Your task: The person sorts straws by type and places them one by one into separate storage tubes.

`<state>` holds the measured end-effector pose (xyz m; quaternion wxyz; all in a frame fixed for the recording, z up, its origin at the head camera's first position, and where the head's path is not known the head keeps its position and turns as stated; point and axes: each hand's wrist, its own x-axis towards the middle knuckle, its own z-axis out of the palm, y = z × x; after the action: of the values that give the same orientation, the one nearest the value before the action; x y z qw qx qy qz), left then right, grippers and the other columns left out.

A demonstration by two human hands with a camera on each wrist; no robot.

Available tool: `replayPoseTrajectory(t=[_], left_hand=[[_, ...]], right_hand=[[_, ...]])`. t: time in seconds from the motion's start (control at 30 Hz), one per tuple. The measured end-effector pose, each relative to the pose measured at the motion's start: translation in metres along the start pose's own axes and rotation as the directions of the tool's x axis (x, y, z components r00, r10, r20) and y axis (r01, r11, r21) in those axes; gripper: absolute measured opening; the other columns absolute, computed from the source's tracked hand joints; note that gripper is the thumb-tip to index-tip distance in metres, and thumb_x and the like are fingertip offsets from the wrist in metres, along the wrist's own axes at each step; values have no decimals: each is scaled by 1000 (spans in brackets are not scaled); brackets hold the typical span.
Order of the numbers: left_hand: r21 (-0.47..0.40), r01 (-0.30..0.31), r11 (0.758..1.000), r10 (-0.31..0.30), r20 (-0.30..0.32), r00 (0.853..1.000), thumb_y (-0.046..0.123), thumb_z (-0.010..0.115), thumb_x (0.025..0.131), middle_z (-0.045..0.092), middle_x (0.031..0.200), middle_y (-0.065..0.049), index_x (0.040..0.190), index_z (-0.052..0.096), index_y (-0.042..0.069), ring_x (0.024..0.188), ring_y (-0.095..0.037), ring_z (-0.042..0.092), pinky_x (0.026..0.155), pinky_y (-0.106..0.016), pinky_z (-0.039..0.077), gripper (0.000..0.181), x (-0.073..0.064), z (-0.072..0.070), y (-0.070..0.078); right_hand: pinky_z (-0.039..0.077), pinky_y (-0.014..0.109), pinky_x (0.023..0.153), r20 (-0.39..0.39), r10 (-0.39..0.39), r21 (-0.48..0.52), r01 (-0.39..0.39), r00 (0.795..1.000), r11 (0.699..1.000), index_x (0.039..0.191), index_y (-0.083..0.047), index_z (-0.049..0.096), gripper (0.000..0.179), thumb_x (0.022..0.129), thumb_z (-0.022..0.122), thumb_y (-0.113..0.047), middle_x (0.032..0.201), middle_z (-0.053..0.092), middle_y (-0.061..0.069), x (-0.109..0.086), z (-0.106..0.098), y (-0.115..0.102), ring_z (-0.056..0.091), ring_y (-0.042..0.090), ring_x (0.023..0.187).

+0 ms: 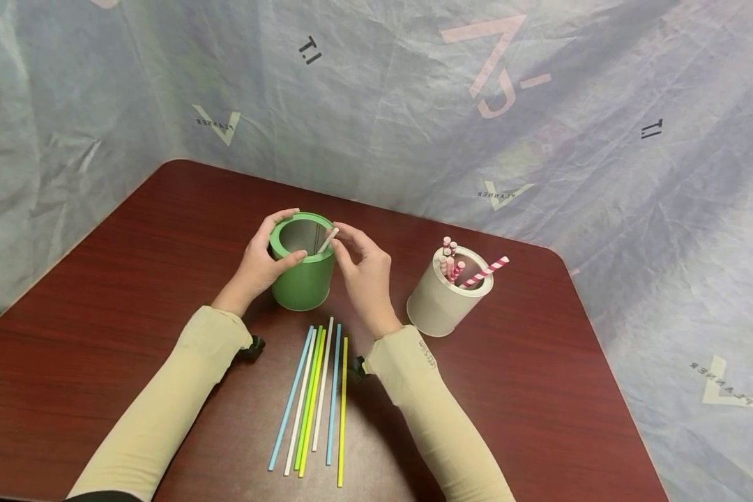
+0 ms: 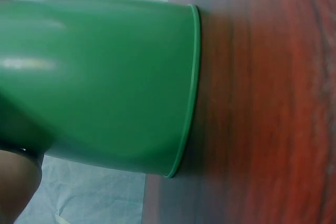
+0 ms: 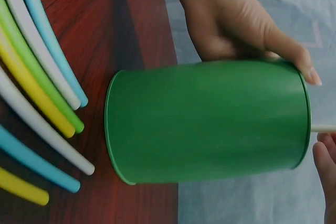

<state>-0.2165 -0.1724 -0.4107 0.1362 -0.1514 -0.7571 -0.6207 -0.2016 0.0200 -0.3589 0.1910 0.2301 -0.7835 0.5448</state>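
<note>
Seven loose straws [image 1: 314, 401] in blue, white, green and yellow lie side by side on the dark red tabletop [image 1: 100, 335], nearest the person, between two cream sleeves [image 1: 163, 404]. Just beyond them stands a green cup [image 1: 302, 279], upright. The left hand [image 1: 260, 261] curls round the cup's left side, thumb over the rim, its grip closed on the cup. The right hand [image 1: 367, 268] pinches a white straw [image 1: 327, 240] at its top end, the straw tilted with its lower part inside the cup. To the right, well apart, a white cup [image 1: 442, 300] holds pink striped straws [image 1: 470, 268]. A crumpled blue sheet [image 1: 383, 104] hangs behind.
</note>
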Motion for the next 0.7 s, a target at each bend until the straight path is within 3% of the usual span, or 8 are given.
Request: replayPoseTrajectory(t=[0.33, 0.7], left_hand=[[-1, -3, 1000, 3, -7, 1000, 17, 70, 84, 43, 147, -6, 148, 37, 19, 114, -10, 50, 87, -22, 45, 72, 2, 0, -3], [-3, 4, 1000, -4, -14, 1000, 15, 68, 83, 41, 150, -2, 147, 38, 18, 119, -17, 48, 90, -23, 43, 71, 0, 1, 0]], right_hand=[[56, 37, 84, -58, 8, 25, -6, 998, 1000, 116, -6, 68, 25, 93, 63, -13, 106, 74, 9, -16, -20, 7, 71, 20, 97], [57, 34, 84, -4, 19, -93, -19, 1000, 995, 113, -10, 70, 22, 92, 65, -15, 101, 75, 5, -44, -42, 5, 72, 16, 96]])
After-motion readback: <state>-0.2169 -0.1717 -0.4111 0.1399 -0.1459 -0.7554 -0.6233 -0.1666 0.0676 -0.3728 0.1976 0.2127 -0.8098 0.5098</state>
